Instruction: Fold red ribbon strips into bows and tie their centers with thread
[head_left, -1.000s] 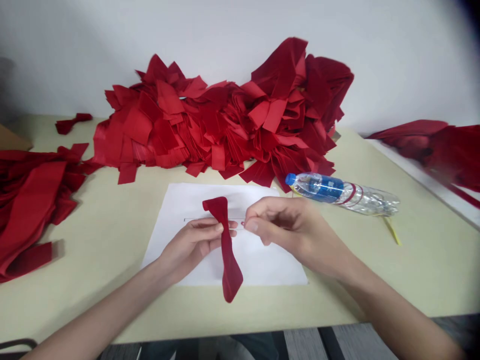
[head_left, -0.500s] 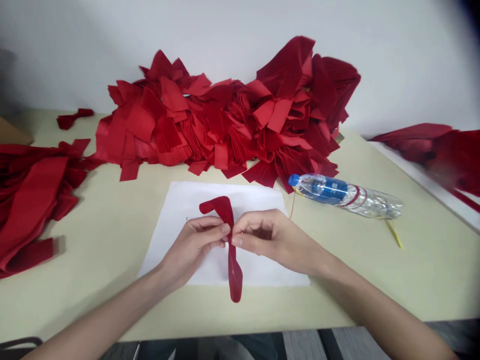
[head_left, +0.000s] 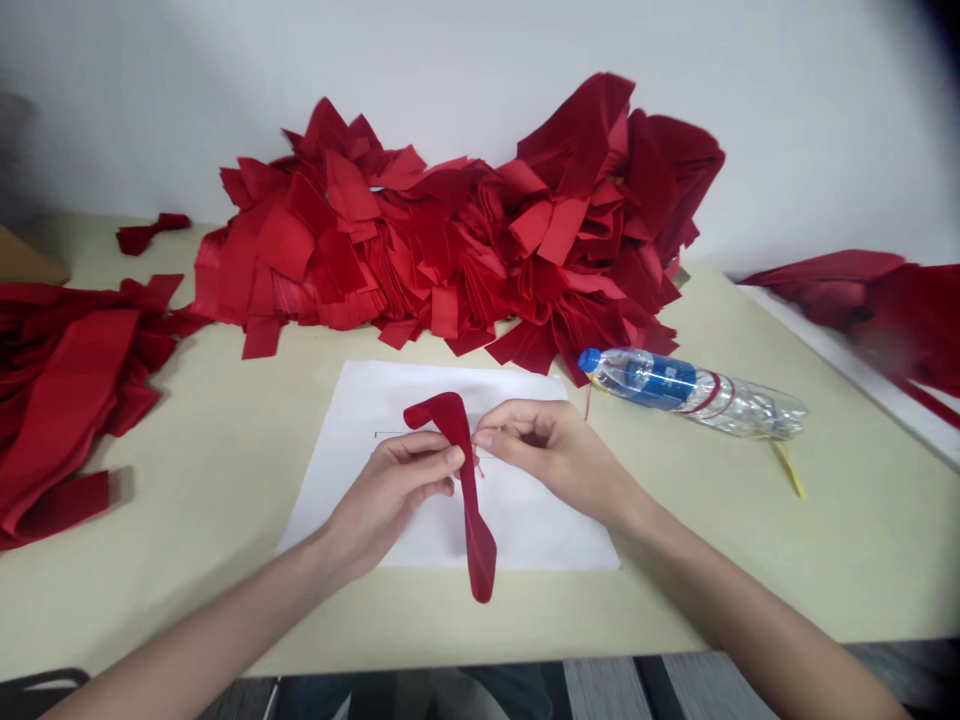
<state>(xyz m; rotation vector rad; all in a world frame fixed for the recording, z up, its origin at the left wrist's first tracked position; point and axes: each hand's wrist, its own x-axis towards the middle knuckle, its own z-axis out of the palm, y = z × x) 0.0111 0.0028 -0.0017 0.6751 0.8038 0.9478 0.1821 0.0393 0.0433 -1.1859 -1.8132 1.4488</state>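
Observation:
Over the white paper sheet (head_left: 547, 530), a red velvety ribbon (head_left: 481, 555) is gathered at its middle in the pinch of my left hand (head_left: 390, 495). The ribbon's upper loop bends left and its lower loop hangs toward me. My right hand (head_left: 555, 450) is just to the right, thumb and forefinger pressed together on a thin red thread (head_left: 481, 466) by the ribbon's pinched middle. A short piece of thread dangles below those fingertips. Much of the thread is hidden by the hand, but a stretch also shows beside the bottle cap.
A large heap of red ribbon pieces (head_left: 450, 250) lies against the wall. More red ribbons (head_left: 67, 400) are piled at the left, near a small tied bow (head_left: 154, 232). A plastic bottle (head_left: 690, 390) wound with red thread lies right. Further red material (head_left: 862, 290) rests at far right.
My right hand has moved slightly up and away from the ribbon, drawing the thread. The ribbon's lower loop has swung a little right; my left hand keeps its pinch.

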